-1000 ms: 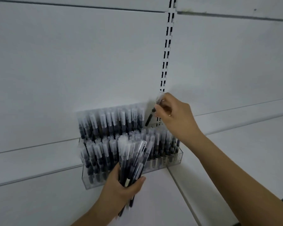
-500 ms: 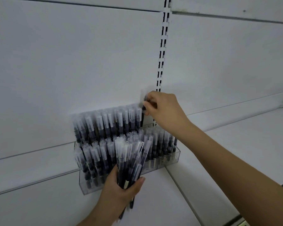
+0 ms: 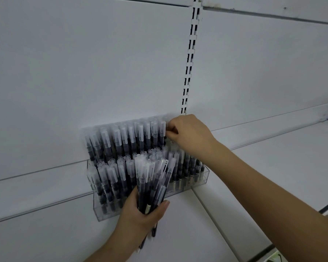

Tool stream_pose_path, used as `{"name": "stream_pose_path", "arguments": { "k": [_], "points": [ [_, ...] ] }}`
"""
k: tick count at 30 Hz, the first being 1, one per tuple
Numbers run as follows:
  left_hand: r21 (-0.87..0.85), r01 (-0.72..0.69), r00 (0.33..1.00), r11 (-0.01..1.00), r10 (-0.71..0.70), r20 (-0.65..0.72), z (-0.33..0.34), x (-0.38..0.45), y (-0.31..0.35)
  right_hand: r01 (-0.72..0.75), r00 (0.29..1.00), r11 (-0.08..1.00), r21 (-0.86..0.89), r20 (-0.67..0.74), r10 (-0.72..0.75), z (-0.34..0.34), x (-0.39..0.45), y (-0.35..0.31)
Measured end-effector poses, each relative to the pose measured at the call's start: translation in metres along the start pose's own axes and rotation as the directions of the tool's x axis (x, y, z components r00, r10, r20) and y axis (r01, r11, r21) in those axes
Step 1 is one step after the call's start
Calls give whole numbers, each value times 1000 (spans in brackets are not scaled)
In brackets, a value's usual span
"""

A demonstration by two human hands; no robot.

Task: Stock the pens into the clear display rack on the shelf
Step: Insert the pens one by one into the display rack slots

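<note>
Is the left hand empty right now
No, the left hand grips a bundle of pens in front of the clear display rack.

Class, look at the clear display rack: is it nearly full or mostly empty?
Nearly full. Capped pens crowd the clear display rack in tiered rows; only its back right corner, by the right hand, looks open.

Pens (image 3: 133, 140): black barrels, frosted clear caps. Display rack (image 3: 195, 183): clear. Shelf (image 3: 273, 159): white. Upright strip (image 3: 189, 59): white with paired black slots.
</note>
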State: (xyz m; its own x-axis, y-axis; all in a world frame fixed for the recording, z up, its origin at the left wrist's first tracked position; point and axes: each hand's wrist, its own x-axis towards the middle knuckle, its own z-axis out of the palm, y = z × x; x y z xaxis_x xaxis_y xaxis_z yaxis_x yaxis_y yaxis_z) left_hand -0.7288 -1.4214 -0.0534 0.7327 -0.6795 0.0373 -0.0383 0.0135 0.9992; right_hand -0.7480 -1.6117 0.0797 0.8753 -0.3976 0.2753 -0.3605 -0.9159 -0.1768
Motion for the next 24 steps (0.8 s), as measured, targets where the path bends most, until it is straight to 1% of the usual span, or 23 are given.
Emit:
{"name": "stream_pose_path", "arguments": {
  "k": [1,2,4,5,6,7,9,10,13,16,18,21,23,24],
  "points": [
    [-4,3,1000,1000,-3,-2,0,0,1,-17,999,1000,5,-32,17,-1,-4,3],
    [-2,11,1000,1000,-11,-1,0,0,1,-43,994,998,35,-98,47,-3,-12,5],
    [-4,23,1000,1000,-23,1,-1,1,0,-78,958,983,167,-262,120,-7,-37,7],
    [-1,24,1000,1000,-24,2,-1,1,-1,-83,939,962,261,-302,163,-7,-52,6],
    [5,23,1000,1000,-23,-1,-1,1,-1,-94,935,931,353,-289,204,-4,-69,4],
    [6,18,1000,1000,-18,-6,-1,2,-2,-108,946,895,434,-233,227,0,-84,0],
    [24,0,1000,1000,0,-9,-1,2,-1,-135,971,823,552,-93,222,16,-104,-9],
    [46,-11,1000,999,11,-6,-1,2,0,-130,978,795,592,-55,201,24,-109,-11],
    [64,-22,1000,998,22,-2,0,0,6,-97,983,738,668,-54,178,36,-111,-12],
    [35,11,1000,999,-10,-9,2,-1,11,-101,966,657,747,-85,245,26,-108,-8],
    [19,17,1000,1000,-17,4,2,-2,12,-79,933,607,790,-156,324,13,-103,-4],
    [7,7,1000,1000,-7,10,2,-4,12,42,830,579,814,-350,433,-11,-88,4],
    [-3,-1,1000,1000,1,5,2,-4,13,123,782,575,809,-436,445,-24,-75,8],
    [-7,-5,1000,1000,5,2,2,-4,13,142,779,596,790,-461,425,-28,-68,8]
  ]
}}
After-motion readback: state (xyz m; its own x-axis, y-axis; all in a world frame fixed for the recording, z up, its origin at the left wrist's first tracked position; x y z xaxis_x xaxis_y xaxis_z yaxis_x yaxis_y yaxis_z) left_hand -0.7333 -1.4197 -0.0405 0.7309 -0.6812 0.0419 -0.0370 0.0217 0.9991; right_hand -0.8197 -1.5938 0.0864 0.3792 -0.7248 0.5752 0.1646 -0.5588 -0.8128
